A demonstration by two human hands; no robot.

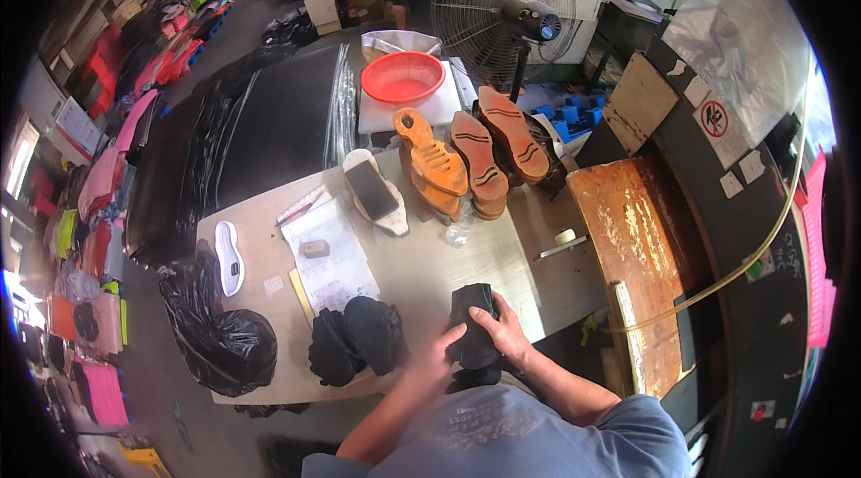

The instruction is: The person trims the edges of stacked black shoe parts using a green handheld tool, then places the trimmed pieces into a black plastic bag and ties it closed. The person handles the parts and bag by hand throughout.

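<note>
in the head view, both hands hold one black piece (475, 345) between them: the right hand (507, 332) has its thumb across the face, and the left hand (439, 354), a little blurred, pinches the left edge. the piece is at the near edge of the bench (430, 267), close to the body, probably so that two hands can steady it. dark bundles (359, 342) lie to its left, perhaps for easy reach. a small block (316, 248) sits on the written sheet (336, 276), maybe as a weight. the phone (371, 188) rests upon a pale sole-shaped piece (393, 225).
</note>
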